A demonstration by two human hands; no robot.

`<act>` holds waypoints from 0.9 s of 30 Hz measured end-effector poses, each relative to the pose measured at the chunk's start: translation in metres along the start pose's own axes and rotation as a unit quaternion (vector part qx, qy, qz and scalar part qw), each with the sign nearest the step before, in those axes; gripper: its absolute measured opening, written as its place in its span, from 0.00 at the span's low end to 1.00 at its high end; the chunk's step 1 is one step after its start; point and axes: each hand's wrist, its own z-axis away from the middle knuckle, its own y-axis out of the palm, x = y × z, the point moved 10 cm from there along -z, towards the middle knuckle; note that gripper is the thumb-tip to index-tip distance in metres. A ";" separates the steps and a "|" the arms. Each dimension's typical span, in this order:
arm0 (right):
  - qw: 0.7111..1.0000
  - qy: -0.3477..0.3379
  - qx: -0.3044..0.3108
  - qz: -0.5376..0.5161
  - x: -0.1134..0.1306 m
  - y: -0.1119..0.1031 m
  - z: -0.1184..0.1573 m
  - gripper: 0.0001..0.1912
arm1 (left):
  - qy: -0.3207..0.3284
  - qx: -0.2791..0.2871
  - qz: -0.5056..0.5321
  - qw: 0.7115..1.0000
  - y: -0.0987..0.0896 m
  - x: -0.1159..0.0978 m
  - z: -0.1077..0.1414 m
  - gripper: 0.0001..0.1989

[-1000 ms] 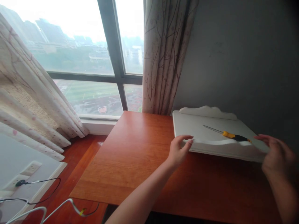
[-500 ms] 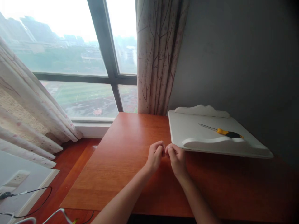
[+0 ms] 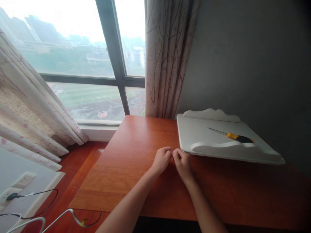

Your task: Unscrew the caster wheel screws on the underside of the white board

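Note:
Over the reddish wooden desk [image 3: 109, 181], my left hand [image 3: 162, 160] and my right hand [image 3: 182, 162] are close together, fingers curled in and pinched toward each other. Whatever may be between the fingertips is hidden or too small to name. Just right of my right hand is a white board [image 3: 194, 129] with wavy raised edges. On it lies a screwdriver [image 3: 236, 137] with a yellow and black handle, its shaft pointing left.
Curtains [image 3: 167, 58] hang beside a large window [image 3: 80, 61] behind the desk. At lower left, a black plug [image 3: 12, 196] sits in a wall socket, and white and black cables [image 3: 57, 221] run by the desk's corner.
The view has shifted slightly, so the desk and board appear a little further right and up. My hands remain together, with the left one turned slightly and its fingers more curled.

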 end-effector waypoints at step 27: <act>0.998 -0.002 0.024 0.064 -0.015 0.008 -0.001 0.19 | 0.013 0.007 -0.141 0.990 -0.007 -0.017 -0.001 0.14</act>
